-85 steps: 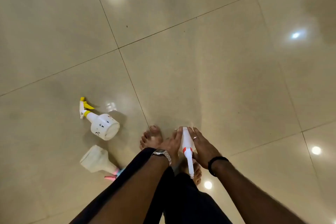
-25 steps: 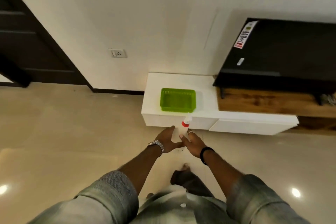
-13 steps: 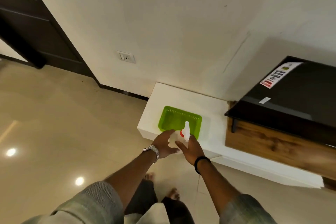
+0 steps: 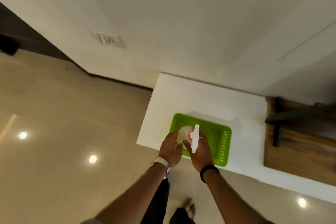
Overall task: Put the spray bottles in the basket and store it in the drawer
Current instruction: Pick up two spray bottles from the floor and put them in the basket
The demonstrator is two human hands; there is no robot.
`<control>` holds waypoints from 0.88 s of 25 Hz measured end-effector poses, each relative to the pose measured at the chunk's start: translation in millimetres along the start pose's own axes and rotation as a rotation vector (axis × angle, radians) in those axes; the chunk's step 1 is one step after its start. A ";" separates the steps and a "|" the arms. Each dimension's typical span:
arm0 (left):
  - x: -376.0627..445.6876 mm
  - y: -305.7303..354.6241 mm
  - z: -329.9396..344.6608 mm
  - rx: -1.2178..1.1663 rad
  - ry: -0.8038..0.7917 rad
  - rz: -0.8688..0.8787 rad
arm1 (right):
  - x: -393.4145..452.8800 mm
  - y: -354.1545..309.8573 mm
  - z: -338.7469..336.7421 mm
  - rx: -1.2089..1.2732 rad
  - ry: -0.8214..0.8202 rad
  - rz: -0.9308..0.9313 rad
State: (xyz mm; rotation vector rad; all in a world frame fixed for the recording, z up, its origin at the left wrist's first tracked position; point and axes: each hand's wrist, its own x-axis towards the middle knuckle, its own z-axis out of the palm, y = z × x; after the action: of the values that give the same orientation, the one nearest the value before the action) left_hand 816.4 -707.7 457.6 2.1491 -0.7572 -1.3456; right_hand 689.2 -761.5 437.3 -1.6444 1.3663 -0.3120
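Note:
A bright green plastic basket (image 4: 217,133) sits near the front edge of a low white cabinet (image 4: 198,96). Over its left half I hold a white spray bottle (image 4: 184,133) with a red collar and white trigger head, upright. My left hand (image 4: 170,148) wraps the bottle's left side. My right hand (image 4: 201,152) grips it from the right, below the trigger. Whether the bottle's base touches the basket floor I cannot tell. No drawer front shows from this angle, and no other bottles are in view.
A wooden shelf (image 4: 298,143) with a dark stand foot (image 4: 278,125) adjoins the cabinet on the right. The cream wall carries a socket plate (image 4: 108,39). Glossy beige floor tiles (image 4: 63,123) spread to the left; my foot (image 4: 189,207) stands below the cabinet.
I picked the bottle off the floor, walked to the cabinet, and both hands have carried it forward from the cabinet's front edge to over the basket's left half.

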 end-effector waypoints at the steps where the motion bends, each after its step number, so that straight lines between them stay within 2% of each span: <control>1: 10.9 -7.3 3.7 0.005 -0.011 -0.025 | 11.1 8.9 10.7 -0.026 -0.003 0.011; 6: 40.3 -31.5 22.2 0.002 -0.047 -0.089 | 47.5 34.4 42.7 -0.090 -0.021 0.061; 16: 44.4 -32.7 27.6 -0.009 0.035 -0.104 | 54.1 25.3 57.8 -0.020 0.078 0.073; 20: 16.0 -34.2 12.7 -0.046 0.033 -0.046 | 25.8 10.1 37.6 -0.091 0.024 0.211; 22: -15.5 -34.5 -3.5 0.112 -0.056 -0.023 | -10.7 -5.8 17.4 -0.149 0.023 0.279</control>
State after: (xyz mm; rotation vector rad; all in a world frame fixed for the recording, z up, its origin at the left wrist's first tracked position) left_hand 820.8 -671.7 446.2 2.2207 -0.8508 -1.4109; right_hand 701.3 -744.1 436.4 -1.5466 1.6466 -0.0655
